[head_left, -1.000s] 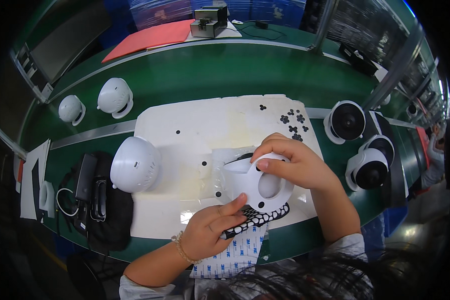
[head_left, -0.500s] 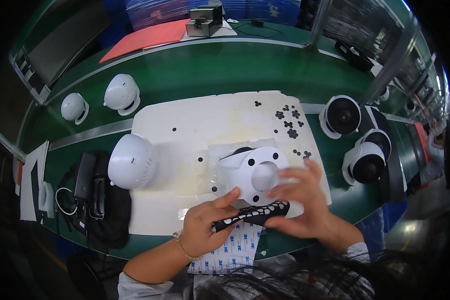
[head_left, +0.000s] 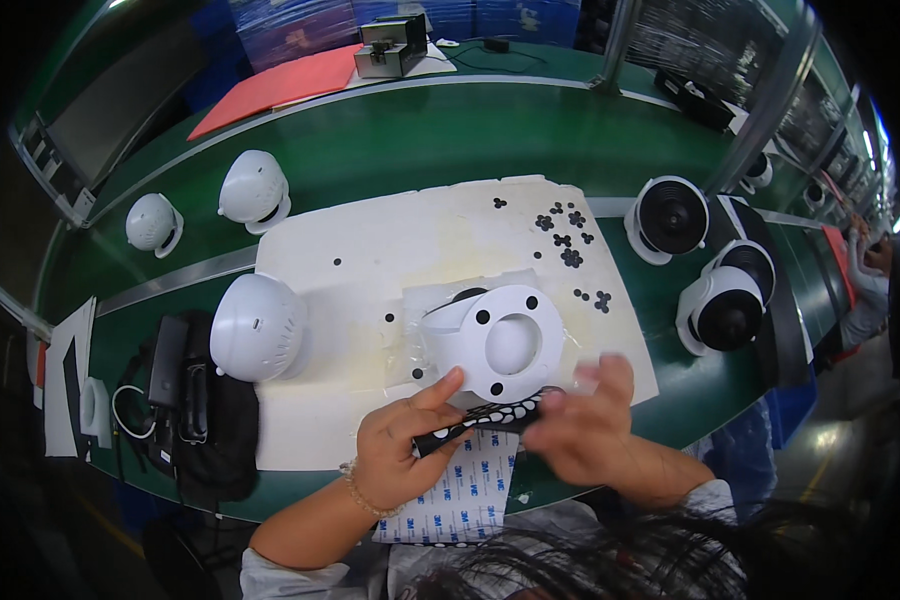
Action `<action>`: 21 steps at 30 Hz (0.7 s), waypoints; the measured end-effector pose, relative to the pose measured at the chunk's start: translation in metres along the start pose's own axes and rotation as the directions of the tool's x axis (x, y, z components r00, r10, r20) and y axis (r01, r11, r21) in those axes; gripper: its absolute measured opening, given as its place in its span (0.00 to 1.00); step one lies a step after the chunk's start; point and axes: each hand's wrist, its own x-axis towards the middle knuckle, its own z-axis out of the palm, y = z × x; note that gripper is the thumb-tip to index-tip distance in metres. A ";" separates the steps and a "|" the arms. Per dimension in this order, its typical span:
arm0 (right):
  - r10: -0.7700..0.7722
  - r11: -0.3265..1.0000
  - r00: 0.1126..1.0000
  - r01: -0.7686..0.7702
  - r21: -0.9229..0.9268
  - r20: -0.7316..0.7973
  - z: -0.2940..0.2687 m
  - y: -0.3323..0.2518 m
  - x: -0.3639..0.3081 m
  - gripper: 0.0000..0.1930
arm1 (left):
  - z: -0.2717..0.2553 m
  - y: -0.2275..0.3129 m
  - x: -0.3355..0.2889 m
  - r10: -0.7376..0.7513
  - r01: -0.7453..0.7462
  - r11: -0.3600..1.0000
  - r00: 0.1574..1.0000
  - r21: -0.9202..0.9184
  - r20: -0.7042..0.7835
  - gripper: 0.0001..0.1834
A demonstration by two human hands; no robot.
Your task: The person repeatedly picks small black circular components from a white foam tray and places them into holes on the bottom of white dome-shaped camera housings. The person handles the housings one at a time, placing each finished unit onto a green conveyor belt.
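Note:
My left hand (head_left: 400, 440) is closed round the left end of a folded sheet of black adhesive pads (head_left: 515, 411), punched with rows of holes. Its white backing paper (head_left: 460, 495), printed in blue, hangs below toward my lap. Motion blurs my right hand (head_left: 585, 425) at the sheet's right end, so its grip is unclear. Just beyond the sheet lies a white camera (head_left: 454, 322) with its ring-shaped base turned up. Three black round pads (head_left: 483, 317) show on that ring, around its central hole. Clear plastic film (head_left: 417, 300) is under the camera.
Cardboard (head_left: 370, 225) covers the bench, with loose black pads (head_left: 571, 258) at its far right. A white camera (head_left: 257, 327) stands on the left, others (head_left: 254, 186) behind it. Black-faced cameras (head_left: 727, 310) stand on the right. A black bag with a power adapter (head_left: 171, 355) lies left.
My right hand has drawn back from the camera's ring toward the sheet's right end. The whole view has shifted slightly. My left hand keeps its hold on the sheet.

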 end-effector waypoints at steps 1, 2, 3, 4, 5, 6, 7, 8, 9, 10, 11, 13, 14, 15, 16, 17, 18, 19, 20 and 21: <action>0.185 0.982 0.983 -0.186 0.044 0.018 -0.001 0.005 0.002 0.04 | -0.001 -0.001 0.000 0.015 -0.015 1.000 1.000 0.002 0.012 0.13; 0.363 0.927 0.931 -0.366 0.084 0.043 -0.002 0.010 0.004 0.04 | -0.001 -0.002 -0.001 0.024 -0.024 1.000 1.000 0.020 0.018 0.13; 0.427 0.887 0.894 -0.443 0.128 0.134 -0.006 0.016 0.005 0.04 | -0.001 -0.002 -0.001 0.033 -0.034 0.999 0.999 0.038 0.026 0.14; 0.435 0.879 0.889 -0.454 0.145 0.146 -0.005 0.017 0.006 0.04 | -0.001 -0.002 -0.001 0.041 -0.043 0.997 0.999 0.056 0.035 0.14; 0.442 0.871 0.883 -0.465 0.161 0.158 -0.005 0.018 0.007 0.04 | -0.002 -0.002 -0.002 0.044 -0.046 0.997 0.998 0.065 0.038 0.15; 0.450 0.861 0.877 -0.476 0.176 0.170 -0.005 0.018 0.008 0.04 | -0.002 -0.002 -0.001 0.047 -0.050 0.996 0.998 0.073 0.043 0.15; 0.454 0.855 0.872 -0.484 0.185 0.183 -0.004 0.018 0.007 0.04 | -0.002 -0.002 -0.001 0.050 -0.054 0.995 0.998 0.081 0.048 0.15; 0.458 0.849 0.867 -0.492 0.193 0.197 -0.003 0.019 0.007 0.04 | -0.002 -0.002 -0.001 0.049 -0.053 0.995 0.997 0.083 0.056 0.15; 0.460 0.843 0.863 -0.499 0.203 0.211 -0.003 0.020 0.007 0.04 | -0.003 -0.001 -0.001 0.047 -0.053 0.995 0.997 0.087 0.063 0.15; 0.461 0.841 0.861 -0.501 0.203 0.216 -0.003 0.020 0.007 0.04 | -0.003 -0.001 0.000 0.046 -0.052 0.995 0.997 0.090 0.069 0.15; 0.462 0.840 0.859 -0.503 0.204 0.220 -0.004 0.020 0.007 0.04 | -0.003 -0.002 -0.001 0.046 -0.052 0.996 0.996 0.078 0.073 0.15; 0.460 0.842 0.860 -0.502 0.198 0.222 -0.004 0.020 0.007 0.04 | -0.003 -0.005 -0.001 0.046 -0.051 0.997 0.996 0.055 0.082 0.15; 0.458 0.846 0.862 -0.498 0.190 0.220 -0.004 0.020 0.007 0.04 | -0.003 -0.004 -0.001 0.045 -0.050 0.997 0.995 0.057 0.084 0.15; 0.454 0.850 0.864 -0.493 0.183 0.218 -0.004 0.020 0.007 0.04 | -0.003 -0.004 -0.001 0.043 -0.049 0.997 0.995 0.061 0.087 0.15; 0.433 0.871 0.877 -0.466 0.153 0.210 -0.004 0.020 0.007 0.04 | -0.004 -0.004 -0.001 0.042 -0.048 0.997 0.995 0.064 0.090 0.15; 0.411 0.890 0.889 -0.439 0.123 0.203 -0.004 0.020 0.006 0.05 | -0.004 -0.003 -0.001 0.042 -0.049 0.996 0.995 0.076 0.091 0.14; 0.387 0.907 0.901 -0.410 0.092 0.196 -0.005 0.021 0.005 0.06 | -0.004 -0.003 -0.001 0.041 -0.049 0.995 0.995 0.088 0.092 0.14; 0.306 0.951 0.936 -0.309 -0.012 0.175 -0.006 0.022 0.002 0.08 | -0.004 -0.002 -0.001 0.040 -0.050 0.994 0.995 0.100 0.093 0.14; 0.219 0.972 0.962 -0.201 -0.118 0.163 -0.008 0.023 -0.003 0.10 | -0.004 -0.002 -0.001 0.037 -0.047 0.994 0.995 0.100 0.093 0.14; 0.127 0.971 0.979 -0.089 -0.224 0.162 -0.010 0.023 -0.006 0.12 | -0.004 -0.001 -0.001 0.036 -0.045 0.994 0.995 0.099 0.092 0.14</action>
